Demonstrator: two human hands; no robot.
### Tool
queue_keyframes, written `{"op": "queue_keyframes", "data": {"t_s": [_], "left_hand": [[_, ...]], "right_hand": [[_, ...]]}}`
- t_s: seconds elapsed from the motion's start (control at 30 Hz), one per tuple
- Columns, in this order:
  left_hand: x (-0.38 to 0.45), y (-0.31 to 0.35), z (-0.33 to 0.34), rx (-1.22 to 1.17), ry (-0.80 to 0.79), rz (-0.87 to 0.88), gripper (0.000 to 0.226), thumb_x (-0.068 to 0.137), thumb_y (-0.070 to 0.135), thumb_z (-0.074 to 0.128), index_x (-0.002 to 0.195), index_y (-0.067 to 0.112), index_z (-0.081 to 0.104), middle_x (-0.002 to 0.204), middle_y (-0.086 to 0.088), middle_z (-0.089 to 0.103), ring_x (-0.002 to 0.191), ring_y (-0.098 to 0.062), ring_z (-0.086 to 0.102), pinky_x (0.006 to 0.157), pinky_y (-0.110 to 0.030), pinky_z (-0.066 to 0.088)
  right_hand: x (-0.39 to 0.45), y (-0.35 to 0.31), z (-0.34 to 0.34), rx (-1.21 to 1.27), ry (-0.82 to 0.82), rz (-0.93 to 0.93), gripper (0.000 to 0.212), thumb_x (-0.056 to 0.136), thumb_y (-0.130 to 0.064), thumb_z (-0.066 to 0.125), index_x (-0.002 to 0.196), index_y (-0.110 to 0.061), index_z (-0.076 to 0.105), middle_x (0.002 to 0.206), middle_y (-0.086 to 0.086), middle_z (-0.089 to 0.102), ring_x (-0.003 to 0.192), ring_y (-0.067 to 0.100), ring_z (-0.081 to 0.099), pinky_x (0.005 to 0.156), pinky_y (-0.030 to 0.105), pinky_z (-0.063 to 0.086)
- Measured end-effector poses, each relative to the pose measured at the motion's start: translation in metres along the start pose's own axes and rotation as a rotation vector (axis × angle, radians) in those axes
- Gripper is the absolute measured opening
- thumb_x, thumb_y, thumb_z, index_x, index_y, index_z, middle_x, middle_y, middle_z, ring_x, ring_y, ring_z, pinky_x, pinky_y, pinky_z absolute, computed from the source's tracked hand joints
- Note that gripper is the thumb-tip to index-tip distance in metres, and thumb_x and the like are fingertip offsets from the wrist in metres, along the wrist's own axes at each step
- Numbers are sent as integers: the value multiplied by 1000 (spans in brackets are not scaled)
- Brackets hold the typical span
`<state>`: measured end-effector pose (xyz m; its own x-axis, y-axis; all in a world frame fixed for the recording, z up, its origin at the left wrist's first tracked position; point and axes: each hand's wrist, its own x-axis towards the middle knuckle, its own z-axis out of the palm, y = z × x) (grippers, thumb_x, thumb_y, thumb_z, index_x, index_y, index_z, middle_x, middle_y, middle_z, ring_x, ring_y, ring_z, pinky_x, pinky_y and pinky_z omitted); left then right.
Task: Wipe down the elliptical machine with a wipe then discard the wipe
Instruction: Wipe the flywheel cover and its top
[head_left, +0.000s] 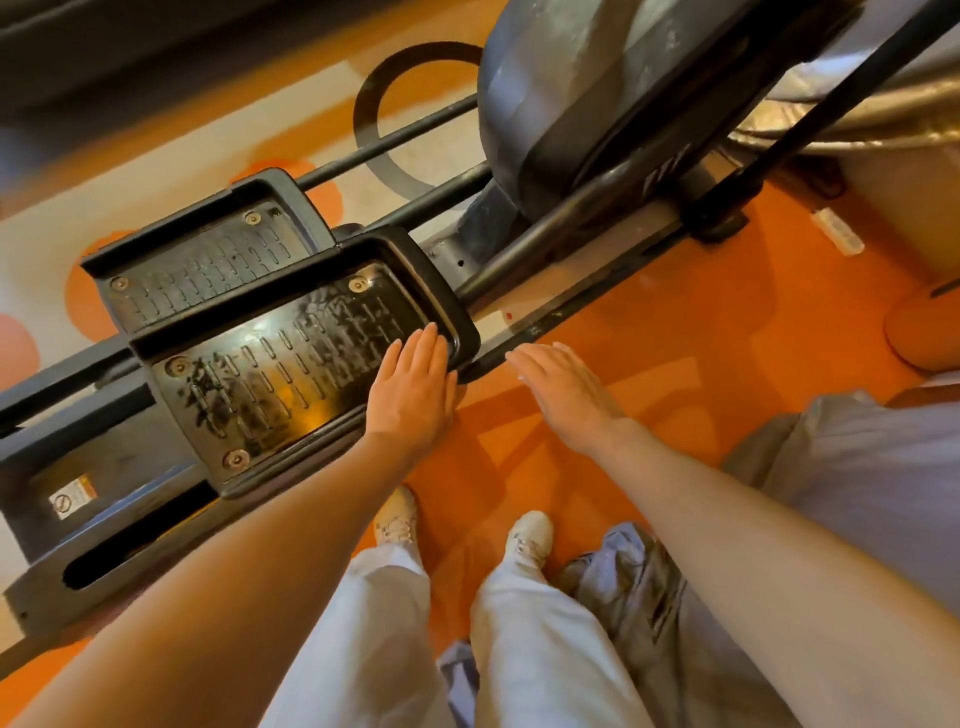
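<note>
Left hand flat on near pedal (holds nothing visible).

Floor under me is orange carpet with cream patches, orange blobs and a dark grey ring in the pattern. Dark blurred strip along the top left. Orange rounded cushion at right edge. Warm light, glossy reflections.

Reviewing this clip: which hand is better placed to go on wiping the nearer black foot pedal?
Left. The left hand lies flat on the nearer black ribbed foot pedal, fingers straight. The right hand is over the orange floor, off the pedal. No wipe is visible.
</note>
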<state>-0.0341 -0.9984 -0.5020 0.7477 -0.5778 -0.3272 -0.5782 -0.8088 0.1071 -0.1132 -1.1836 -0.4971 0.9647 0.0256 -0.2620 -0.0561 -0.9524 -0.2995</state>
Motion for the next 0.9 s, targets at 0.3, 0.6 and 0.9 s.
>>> {"op": "queue_keyframes", "data": {"t_s": [0.3,0.6,0.9], "left_hand": [[12,74,5,-27,29,-8,53,106,37,28,151,9,32,159,-11,28,147,-25,24,123,-39,14],[54,84,13,-53,19,-17,52,105,38,33,149,9,36,156,-11,35,144,-26,32,121,-42,23],[109,55,15,-34,25,-58,54,105,37,27,150,8,33,158,-11,32,146,-27,29,121,-42,19]], "right_hand": [[-23,61,-26,-54,-95,-81,63,97,8,36,154,-13,19,161,7,19,148,22,12,119,28,3],[4,93,-32,-54,-43,-130,59,95,4,47,150,-9,31,155,11,32,144,26,27,117,30,17],[79,105,-46,-163,-62,-222,53,94,6,48,146,-3,39,148,15,42,139,29,37,117,34,22]]}}
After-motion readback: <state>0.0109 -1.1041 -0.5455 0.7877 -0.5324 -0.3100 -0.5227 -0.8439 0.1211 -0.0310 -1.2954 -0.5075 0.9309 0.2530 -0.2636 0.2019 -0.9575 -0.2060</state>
